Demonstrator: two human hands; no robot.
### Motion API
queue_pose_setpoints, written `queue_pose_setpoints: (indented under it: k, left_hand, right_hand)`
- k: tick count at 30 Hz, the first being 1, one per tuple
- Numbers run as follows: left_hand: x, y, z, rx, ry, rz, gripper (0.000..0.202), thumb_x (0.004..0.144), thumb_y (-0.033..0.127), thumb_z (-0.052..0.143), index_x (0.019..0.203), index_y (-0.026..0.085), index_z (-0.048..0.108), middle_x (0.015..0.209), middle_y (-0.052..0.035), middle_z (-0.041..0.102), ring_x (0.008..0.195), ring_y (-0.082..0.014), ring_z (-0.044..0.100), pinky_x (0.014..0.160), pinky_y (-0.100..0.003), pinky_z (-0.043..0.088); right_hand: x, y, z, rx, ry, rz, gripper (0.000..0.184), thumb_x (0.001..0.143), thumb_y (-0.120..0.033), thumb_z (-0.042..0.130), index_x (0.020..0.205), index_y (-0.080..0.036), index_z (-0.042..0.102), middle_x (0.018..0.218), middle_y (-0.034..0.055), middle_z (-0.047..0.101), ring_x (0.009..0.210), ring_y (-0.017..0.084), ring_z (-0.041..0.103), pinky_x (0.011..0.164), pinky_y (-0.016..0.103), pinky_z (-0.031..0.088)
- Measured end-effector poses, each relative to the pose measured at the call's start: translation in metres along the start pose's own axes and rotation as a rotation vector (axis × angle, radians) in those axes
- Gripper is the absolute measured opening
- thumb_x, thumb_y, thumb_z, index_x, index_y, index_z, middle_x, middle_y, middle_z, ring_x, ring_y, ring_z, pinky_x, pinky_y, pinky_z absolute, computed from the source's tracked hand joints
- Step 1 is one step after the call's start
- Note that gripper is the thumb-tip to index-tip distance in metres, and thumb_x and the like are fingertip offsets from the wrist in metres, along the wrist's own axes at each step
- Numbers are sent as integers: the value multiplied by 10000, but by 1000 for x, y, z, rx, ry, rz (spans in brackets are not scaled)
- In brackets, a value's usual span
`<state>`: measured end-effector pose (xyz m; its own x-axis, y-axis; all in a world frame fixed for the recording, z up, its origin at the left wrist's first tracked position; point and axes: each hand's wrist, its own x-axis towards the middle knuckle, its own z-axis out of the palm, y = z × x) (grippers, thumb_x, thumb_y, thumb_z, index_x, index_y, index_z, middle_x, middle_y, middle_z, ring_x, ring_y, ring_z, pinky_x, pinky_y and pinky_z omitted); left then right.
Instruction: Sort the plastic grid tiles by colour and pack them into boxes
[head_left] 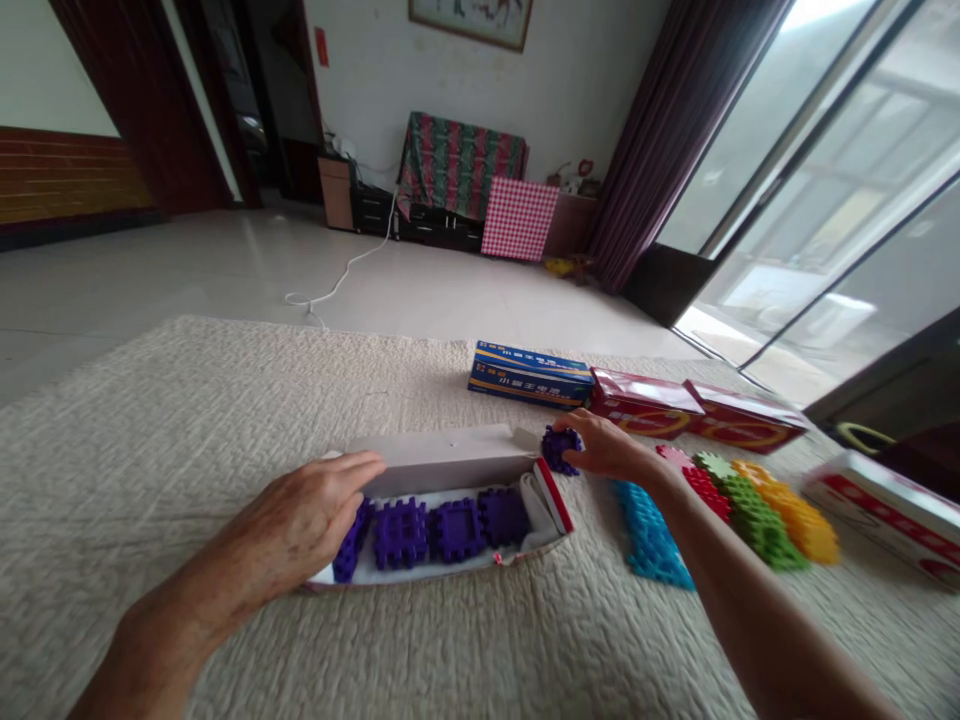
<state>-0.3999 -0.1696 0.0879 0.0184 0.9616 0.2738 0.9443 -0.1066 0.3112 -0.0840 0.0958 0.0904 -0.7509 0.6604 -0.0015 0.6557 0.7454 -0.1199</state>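
An open, long cardboard box lies on a cream quilted cover and holds a row of purple plastic interlocking blocks. My left hand rests on the box's left end, fingers curled over the leftmost purple block. My right hand is just past the box's right end, fingers pinched on another purple block.
Rows of blue, red, green and orange blocks lie to the right. A blue box, two red boxes and a white-red box lie beyond. The quilted cover stretches left.
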Motion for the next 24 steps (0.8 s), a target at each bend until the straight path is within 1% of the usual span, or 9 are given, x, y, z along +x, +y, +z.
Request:
queue_pose_setpoints:
  k: [3, 9, 11, 13, 15, 17, 20, 22, 24]
  left_hand:
    - [1, 3, -2, -10, -7, 1, 424, 864, 175, 367, 1195, 187, 632, 1235, -72, 641, 1121, -217, 610, 988, -386, 495]
    - [2, 9, -9, 1, -37, 8, 426, 861, 149, 356, 1192, 189, 623, 1226, -66, 645, 1112, -197, 613, 969, -347, 501]
    - [3, 12, -12, -1, -48, 10, 427, 861, 137, 351, 1180, 194, 629, 1216, -60, 651, 1098, -193, 620, 955, -336, 507]
    - [3, 14, -14, -4, -56, 10, 424, 858, 131, 354, 1169, 199, 635, 1211, -55, 654, 1089, -190, 624, 945, -327, 512]
    - [3, 14, -14, -4, -52, 2, 419, 861, 137, 362, 1175, 199, 633, 1219, -54, 650, 1101, -192, 618, 958, -331, 503]
    - [2, 12, -13, 6, -42, -10, 416, 867, 143, 365, 1188, 197, 624, 1237, -54, 640, 1120, -189, 606, 979, -333, 488]
    - [2, 10, -12, -1, -52, -2, 431, 855, 112, 361, 1182, 209, 625, 1231, -38, 645, 1107, -170, 612, 957, -300, 497]
    - [3, 10, -14, -33, -58, 12, 463, 822, 69, 355, 1160, 217, 635, 1202, -24, 660, 1077, -158, 624, 925, -276, 510]
    - [4, 11, -17, -66, -52, 13, 486, 794, 46, 351, 1142, 218, 644, 1172, -20, 672, 1057, -154, 629, 908, -269, 515]
  right_hand:
    - [0, 1, 2, 24, 6, 9, 405, 671, -171, 600, 1073, -135, 632, 1099, 142, 625, 953, 259, 626, 849, 351, 479]
    - [1, 7, 4, 68, 31, 6, 386, 629, -193, 626, 1015, -180, 631, 1018, 94, 635, 917, 235, 617, 842, 343, 485]
    - [0, 5, 0, 85, 73, -3, 378, 624, -201, 628, 1001, -182, 627, 994, 88, 629, 907, 230, 614, 838, 350, 489]
    - [-4, -2, -8, 105, 147, -20, 358, 639, -228, 631, 993, -177, 622, 986, 90, 619, 894, 229, 612, 831, 367, 493]
    - [-11, -17, -20, 132, 224, -58, 339, 666, -270, 639, 991, -177, 613, 992, 91, 608, 871, 223, 608, 818, 384, 495]
    - [-19, -40, -33, 175, 259, -152, 322, 695, -293, 648, 998, -193, 600, 1009, 79, 605, 889, 214, 595, 826, 383, 489]
    - [-28, -82, -44, 269, 226, -332, 305, 723, -268, 656, 1012, -206, 579, 1055, 60, 597, 957, 197, 577, 849, 344, 479]
    - [-29, -111, -42, 329, 165, -416, 289, 731, -247, 663, 1003, -206, 573, 1075, 50, 590, 980, 185, 568, 877, 329, 467]
    - [-26, -136, -35, 366, 99, -466, 287, 730, -232, 662, 1002, -204, 572, 1060, 43, 589, 953, 174, 571, 865, 321, 468]
